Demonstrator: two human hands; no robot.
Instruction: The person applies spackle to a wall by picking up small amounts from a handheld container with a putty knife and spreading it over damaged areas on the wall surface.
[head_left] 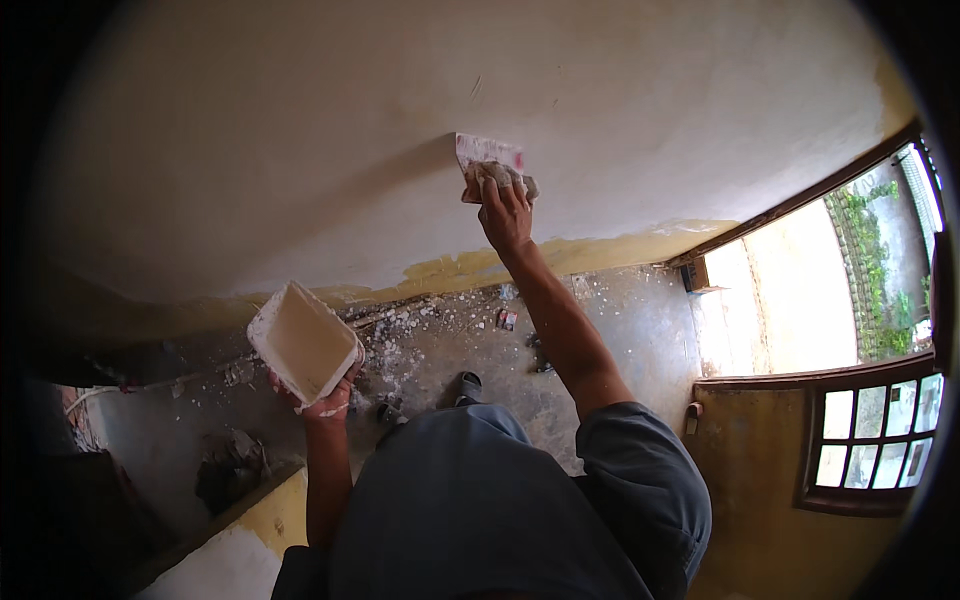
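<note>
Just left of the centre of the frame, our left hand [340, 394] cradles a pale rectangular tub [266, 322] from beneath, its fingers spread along the outer sides. We probably carry it low, mouth turned up, so that it stays within reach and spills nothing. Up at the upper centre, our right hand [507, 207] is curled around the back of a wide-bladed scraper [488, 150], fingers bunched over the grip. We seem to hold it that close to the blade for firm, even pressure against the wall [290, 110]. The blade's left corner meets its own shadow, so it appears to touch there; we cannot tell whether the whole edge does.

The scraper's blade is broad and straight-edged, smeared whitish, with a reddish patch near its right end. The tub looks chalky, its rim crusted with white and its inside cream-coloured; how much it holds we cannot make out. The wall is smooth and off-white above a ragged yellow strip [455, 270], and white crumbs scatter over the grey floor [640, 325] below.
</note>
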